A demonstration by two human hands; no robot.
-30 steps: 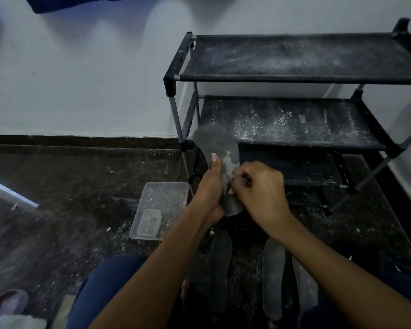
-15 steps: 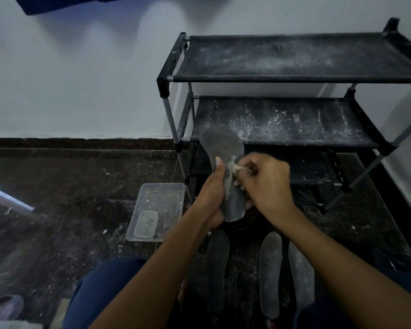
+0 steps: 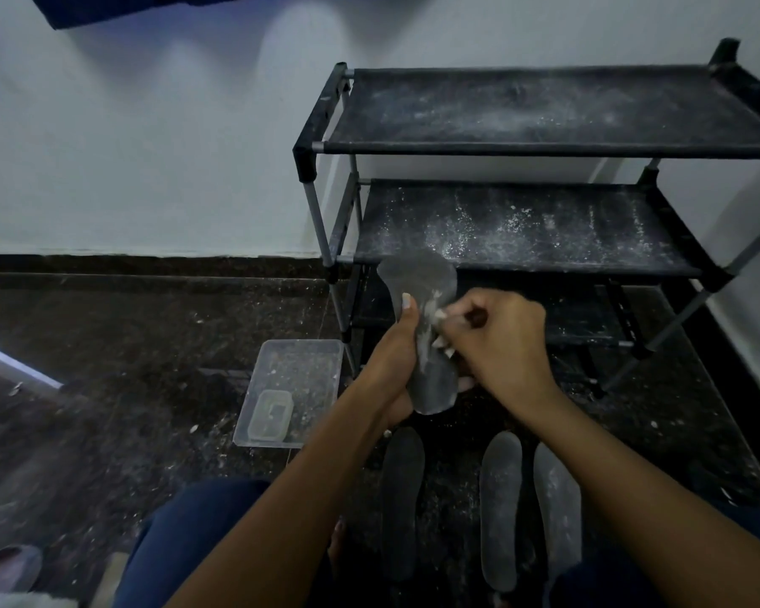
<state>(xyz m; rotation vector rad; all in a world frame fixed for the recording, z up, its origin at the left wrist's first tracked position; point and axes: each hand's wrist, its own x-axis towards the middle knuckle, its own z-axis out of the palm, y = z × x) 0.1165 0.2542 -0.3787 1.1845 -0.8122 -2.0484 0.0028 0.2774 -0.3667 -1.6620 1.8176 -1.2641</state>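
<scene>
Higher than a second ago, right hand [image 3: 503, 340] pinches a white wad [image 3: 437, 315] in curled fingers [image 3: 455, 322] against the upright, powder-streaked grey shoe insole [image 3: 417, 274]; left hand [image 3: 391, 362] grips its middle.

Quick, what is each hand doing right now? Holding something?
Left hand: holds the grey insole upright, thumb on its face.
Right hand: fingers curled, pinching a small white thing against the insole; cannot tell what it is.

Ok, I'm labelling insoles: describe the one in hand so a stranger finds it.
Find the black shoe rack by the wall. Before it, the left hand holds a grey insole upright. The three other insoles lie flat on the floor; only this one is raised, smeared white.
</scene>
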